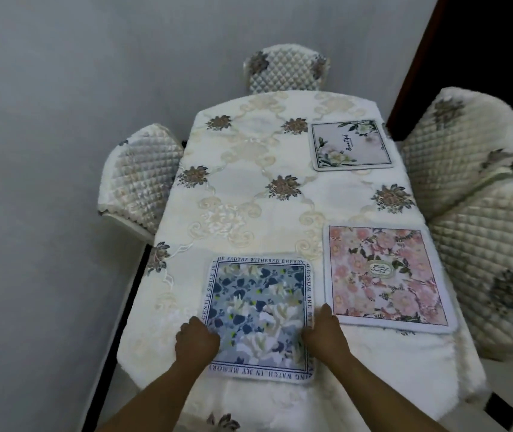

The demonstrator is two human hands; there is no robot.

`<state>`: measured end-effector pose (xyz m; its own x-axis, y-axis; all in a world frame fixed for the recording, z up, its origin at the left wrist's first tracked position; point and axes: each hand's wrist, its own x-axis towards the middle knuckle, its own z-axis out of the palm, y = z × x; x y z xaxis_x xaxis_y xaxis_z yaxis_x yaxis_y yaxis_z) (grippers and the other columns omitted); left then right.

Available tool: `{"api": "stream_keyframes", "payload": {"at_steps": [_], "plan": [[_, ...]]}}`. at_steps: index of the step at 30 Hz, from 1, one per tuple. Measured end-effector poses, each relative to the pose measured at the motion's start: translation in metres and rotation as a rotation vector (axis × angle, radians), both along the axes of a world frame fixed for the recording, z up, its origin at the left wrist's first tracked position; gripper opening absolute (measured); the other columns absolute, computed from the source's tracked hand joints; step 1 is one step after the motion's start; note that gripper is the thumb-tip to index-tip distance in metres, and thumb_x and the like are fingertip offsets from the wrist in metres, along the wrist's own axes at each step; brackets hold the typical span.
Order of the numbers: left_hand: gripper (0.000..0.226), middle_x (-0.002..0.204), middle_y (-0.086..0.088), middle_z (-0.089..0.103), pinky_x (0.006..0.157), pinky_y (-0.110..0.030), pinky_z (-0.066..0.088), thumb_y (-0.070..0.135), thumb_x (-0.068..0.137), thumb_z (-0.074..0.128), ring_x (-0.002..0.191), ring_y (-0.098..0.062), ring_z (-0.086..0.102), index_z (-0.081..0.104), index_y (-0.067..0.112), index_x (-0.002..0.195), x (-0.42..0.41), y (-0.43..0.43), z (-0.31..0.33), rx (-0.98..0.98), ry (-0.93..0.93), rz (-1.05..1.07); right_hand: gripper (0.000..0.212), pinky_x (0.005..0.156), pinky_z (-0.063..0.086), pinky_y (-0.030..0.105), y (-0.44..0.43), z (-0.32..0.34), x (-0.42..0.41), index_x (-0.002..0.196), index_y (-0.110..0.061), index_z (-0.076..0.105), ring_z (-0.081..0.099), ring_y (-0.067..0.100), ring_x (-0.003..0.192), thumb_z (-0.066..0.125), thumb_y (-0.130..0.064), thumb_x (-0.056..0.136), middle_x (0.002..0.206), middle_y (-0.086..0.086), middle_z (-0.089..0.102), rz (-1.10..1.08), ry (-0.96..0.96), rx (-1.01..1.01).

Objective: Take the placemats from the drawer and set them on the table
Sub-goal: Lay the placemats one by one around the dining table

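Note:
Three placemats lie flat on a table (249, 182) covered with a cream embroidered cloth. A blue floral placemat (258, 310) with lettering round its border sits at the near edge. My left hand (197, 339) grips its left edge and my right hand (323, 333) holds its right edge. A pink floral placemat (386, 279) lies to its right, close to my right hand. A pale placemat (351, 145) with white flowers rests at the far right corner. The drawer is out of view.
Quilted chairs surround the table: one at the far end (286, 73), one on the left (139, 179), two on the right (457, 145) (495, 275). A grey wall runs along the left. A dark doorway (482, 42) opens at the back right.

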<state>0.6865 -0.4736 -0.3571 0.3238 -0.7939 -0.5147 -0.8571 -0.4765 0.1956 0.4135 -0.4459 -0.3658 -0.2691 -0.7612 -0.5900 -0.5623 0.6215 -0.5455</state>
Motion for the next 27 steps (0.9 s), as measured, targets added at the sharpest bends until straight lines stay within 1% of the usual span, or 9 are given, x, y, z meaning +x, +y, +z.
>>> {"api": "stream_keyframes", "payload": {"at_steps": [3, 7, 11, 13, 15, 17, 19, 22, 27], "plan": [[0.038, 0.111, -0.017, 0.057, 0.085, -0.038, 0.049, 0.033, 0.083, 0.063, 0.103, -0.035, 0.057, 0.050, 0.005, 0.106, 0.019, -0.010, -0.004, -0.019, 0.109, 0.018, 0.024, 0.064, 0.051, 0.032, 0.001, -0.006, 0.014, 0.092, -0.007, 0.052, 0.061, 0.026, 0.078, 0.060, -0.025, 0.079, 0.093, 0.013, 0.060, -0.138, 0.026, 0.016], [0.023, 0.097, -0.012, 0.060, 0.073, -0.037, 0.053, 0.028, 0.083, 0.060, 0.089, -0.031, 0.063, 0.047, 0.011, 0.091, 0.041, -0.017, -0.007, -0.067, 0.175, -0.091, 0.017, 0.056, 0.044, 0.031, 0.004, -0.007, 0.030, 0.076, -0.006, 0.048, 0.060, 0.029, 0.068, 0.059, -0.018, 0.082, 0.081, 0.017, 0.060, -0.260, 0.115, -0.030], [0.015, 0.084, -0.005, 0.056, 0.066, -0.031, 0.045, 0.020, 0.089, 0.055, 0.088, -0.032, 0.063, 0.047, 0.007, 0.092, 0.047, -0.021, -0.009, -0.078, 0.336, -0.088, 0.018, 0.059, 0.045, 0.034, 0.012, -0.009, 0.043, 0.079, -0.008, 0.048, 0.061, 0.033, 0.071, 0.061, -0.021, 0.081, 0.080, 0.015, 0.058, -0.313, 0.185, -0.056], [0.016, 0.091, -0.008, 0.062, 0.070, -0.032, 0.048, 0.021, 0.091, 0.052, 0.090, -0.031, 0.064, 0.051, 0.007, 0.098, 0.046, -0.021, -0.009, -0.052, 0.406, -0.073, 0.021, 0.057, 0.042, 0.032, 0.017, -0.005, 0.048, 0.079, -0.009, 0.047, 0.059, 0.032, 0.071, 0.061, -0.023, 0.084, 0.077, 0.012, 0.056, -0.307, 0.200, -0.078], [0.015, 0.098, -0.011, 0.065, 0.075, -0.033, 0.051, 0.023, 0.092, 0.051, 0.091, -0.030, 0.065, 0.054, 0.009, 0.098, 0.046, -0.018, -0.006, -0.054, 0.453, -0.077, 0.027, 0.051, 0.033, 0.030, 0.024, 0.002, 0.052, 0.070, -0.013, 0.042, 0.052, 0.023, 0.062, 0.057, -0.022, 0.090, 0.067, 0.005, 0.050, -0.303, 0.185, -0.098], [0.007, 0.096, -0.010, 0.066, 0.071, -0.030, 0.047, 0.020, 0.093, 0.052, 0.090, -0.029, 0.065, 0.054, 0.013, 0.092, 0.047, -0.017, 0.000, -0.076, 0.483, -0.099, 0.035, 0.049, 0.027, 0.027, 0.029, 0.007, 0.054, 0.063, -0.017, 0.037, 0.043, 0.015, 0.056, 0.052, -0.023, 0.094, 0.061, 0.001, 0.045, -0.276, 0.184, -0.123], [0.007, 0.090, -0.006, 0.064, 0.067, -0.028, 0.042, 0.018, 0.093, 0.053, 0.086, -0.025, 0.064, 0.053, 0.015, 0.087, 0.048, -0.018, 0.011, -0.121, 0.478, -0.136, 0.037, 0.048, 0.027, 0.028, 0.031, 0.014, 0.050, 0.061, -0.017, 0.036, 0.043, 0.015, 0.055, 0.052, -0.023, 0.094, 0.059, 0.002, 0.045, -0.233, 0.190, -0.168], [0.012, 0.080, 0.000, 0.063, 0.063, -0.029, 0.043, 0.020, 0.093, 0.056, 0.078, -0.020, 0.061, 0.056, 0.011, 0.085, 0.055, -0.024, 0.037, -0.215, 0.440, -0.152, 0.037, 0.051, 0.029, 0.032, 0.022, 0.030, 0.044, 0.062, -0.013, 0.036, 0.044, 0.020, 0.054, 0.054, -0.020, 0.094, 0.058, 0.008, 0.046, -0.213, 0.181, -0.271], [0.017, 0.072, 0.008, 0.057, 0.053, -0.020, 0.034, 0.030, 0.093, 0.060, 0.069, -0.013, 0.053, 0.056, 0.019, 0.082, 0.077, -0.040, 0.086, -0.362, 0.365, -0.181, 0.037, 0.050, 0.025, 0.031, -0.014, 0.058, 0.051, 0.063, -0.013, 0.035, 0.040, 0.019, 0.052, 0.051, -0.021, 0.095, 0.056, 0.007, 0.041, -0.119, 0.132, -0.387]]}}
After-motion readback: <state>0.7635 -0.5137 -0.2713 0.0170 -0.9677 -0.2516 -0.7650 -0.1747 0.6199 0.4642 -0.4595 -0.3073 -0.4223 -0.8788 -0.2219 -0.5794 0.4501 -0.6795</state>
